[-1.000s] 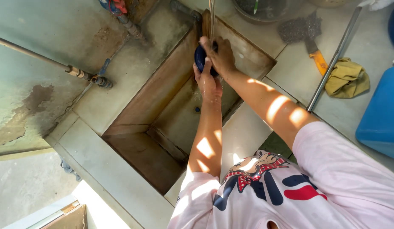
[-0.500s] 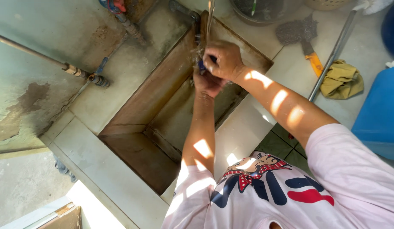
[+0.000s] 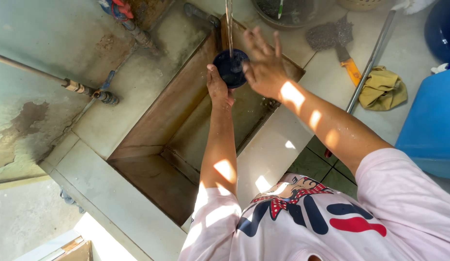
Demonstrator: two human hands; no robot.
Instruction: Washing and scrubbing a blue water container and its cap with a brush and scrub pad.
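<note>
The left hand (image 3: 219, 89) grips a small round dark lid (image 3: 231, 67) by its lower edge, with the thumb and fingers closed on the rim, and holds it above the far end of the deep concrete sink (image 3: 152, 145). A thin stream of water (image 3: 229, 26) falls from above and lands on the middle of the lid. The right hand (image 3: 263, 67) is open, with the fingers spread and slightly blurred; it is just beside the lid on its right side, and I cannot tell if the fingertips touch the rim. So the lid lies between the two hands, above the left palm and to the left of the right palm. On the counter (image 3: 409, 58) to the right of the sink lie a scouring pad (image 3: 329, 34), a tool with an orange handle (image 3: 352, 70), a long metal rod (image 3: 370, 63) and a crumpled yellow cloth (image 3: 382, 89). A blue plastic container (image 3: 430, 130) stands near the right edge. On the wall at the left runs a pipe with a valve (image 3: 101, 94).
</note>
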